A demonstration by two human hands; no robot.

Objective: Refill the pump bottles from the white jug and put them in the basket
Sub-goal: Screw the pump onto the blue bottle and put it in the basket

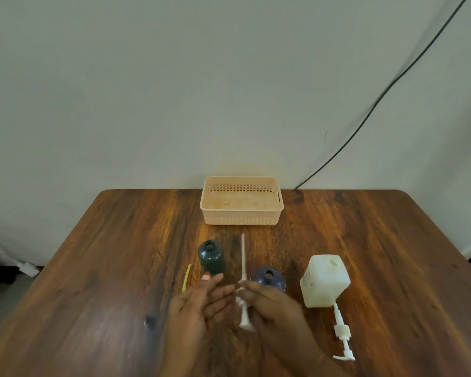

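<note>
Pump (244, 278) pointing tube-first away from you; your right hand (267, 300) pinching its collar, left hand (199, 300) hovering open; blue bottle (268, 277) sitting just right, mouth up.

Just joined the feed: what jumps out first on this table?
Both hands meet at the near centre, the right hand holding a white pump with its tube pointing away. Two open bottles stand just beyond, the white jug to the right, and the empty basket at the far edge.
</note>
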